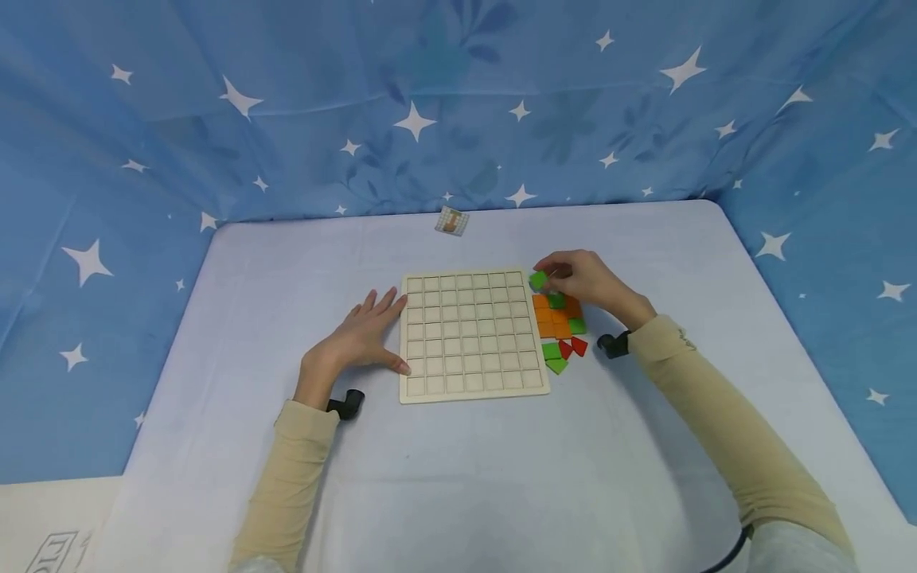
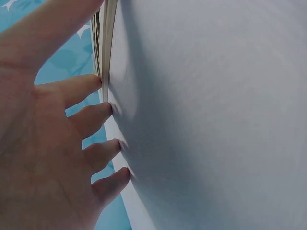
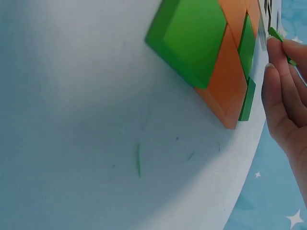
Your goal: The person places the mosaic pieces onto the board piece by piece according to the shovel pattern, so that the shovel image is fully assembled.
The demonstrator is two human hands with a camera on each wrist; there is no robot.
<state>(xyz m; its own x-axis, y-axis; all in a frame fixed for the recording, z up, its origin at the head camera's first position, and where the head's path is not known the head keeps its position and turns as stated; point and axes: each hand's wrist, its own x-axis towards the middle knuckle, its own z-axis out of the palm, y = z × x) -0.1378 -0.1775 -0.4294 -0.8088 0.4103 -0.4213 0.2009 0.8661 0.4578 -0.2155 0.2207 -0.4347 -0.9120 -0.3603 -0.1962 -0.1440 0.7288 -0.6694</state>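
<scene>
While the left hand (image 1: 361, 334) spreads along the left edge of the grid board (image 1: 470, 345), the right hand (image 1: 583, 278) pinches a green tile (image 3: 275, 34) near the board's upper right corner.

The green tile looks light, stiff and smooth, so probably a little slippery but hard to break; opposite edges seem the best hold, leaving its faces free. The grid board should be stiff too, easiest to steady by its rim. The right wrist view shows the tile nearly edge-on between thumb and finger, a thinness the head view hides; only the head view shows red pieces (image 1: 579, 346), right of the board.
</scene>
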